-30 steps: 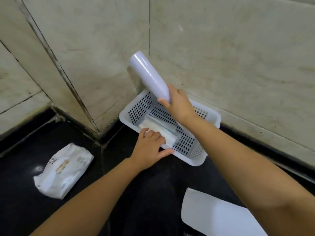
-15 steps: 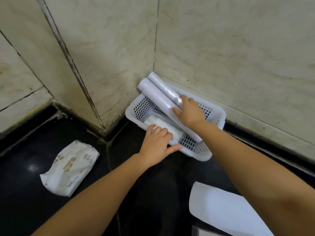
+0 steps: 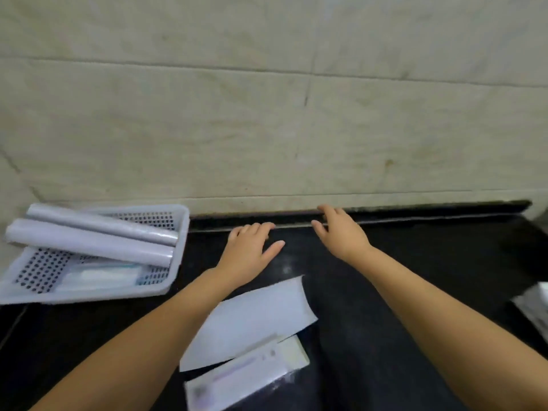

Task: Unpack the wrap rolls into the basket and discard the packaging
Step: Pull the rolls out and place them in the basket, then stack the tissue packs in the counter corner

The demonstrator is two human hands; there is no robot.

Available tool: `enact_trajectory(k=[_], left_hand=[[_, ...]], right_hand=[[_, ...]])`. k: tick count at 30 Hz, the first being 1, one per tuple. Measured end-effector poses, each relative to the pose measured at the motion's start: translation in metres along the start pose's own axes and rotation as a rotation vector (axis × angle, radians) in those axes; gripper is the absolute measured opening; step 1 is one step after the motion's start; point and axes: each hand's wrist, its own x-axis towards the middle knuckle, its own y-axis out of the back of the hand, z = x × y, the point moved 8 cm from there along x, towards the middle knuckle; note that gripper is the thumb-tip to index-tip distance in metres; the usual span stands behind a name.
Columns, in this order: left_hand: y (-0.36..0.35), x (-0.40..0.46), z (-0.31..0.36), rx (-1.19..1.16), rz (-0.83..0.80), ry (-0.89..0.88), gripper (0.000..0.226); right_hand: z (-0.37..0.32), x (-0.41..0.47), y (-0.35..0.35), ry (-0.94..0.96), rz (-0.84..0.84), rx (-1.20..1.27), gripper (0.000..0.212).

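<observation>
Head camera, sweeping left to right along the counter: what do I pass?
White perforated basket holding two wrap rolls → left hand, open and empty → right hand, open and empty → a blurred pale object at the right edge, too unclear to identify.

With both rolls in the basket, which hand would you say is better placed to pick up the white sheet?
Probably the left hand: it is empty and hovers just above the white sheet. The right hand, also empty, is farther off, near the wall.
</observation>
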Motion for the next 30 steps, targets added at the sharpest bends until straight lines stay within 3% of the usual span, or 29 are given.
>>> enact_trajectory(k=[9, 14, 18, 25, 30], left_hand=[[-0.174, 0.055, 0.292, -0.045, -0.275, -0.355, 0.047], [-0.282, 0.045, 0.395, -0.019, -0.451, -0.369, 0.046], [-0.35, 0.016, 0.404, 0.09, -0.549, -0.301, 0.043], [-0.364, -0.012, 0.393, 0.145, -0.258, -0.422, 0.037], [-0.363, -0.016, 0.393, 0.102, -0.222, -0.457, 0.038]], right_hand=[[0.33, -0.133, 0.118, -0.427, 0.097, -0.088, 0.048], [0.456, -0.199, 0.139, -0.603, 0.05, -0.205, 0.057], [0.5, -0.212, 0.116, -0.651, -0.065, -0.107, 0.073], [0.509, -0.213, 0.09, -0.619, -0.025, -0.12, 0.073], [0.492, -0.203, 0.103, -0.572, -0.015, -0.102, 0.067]])
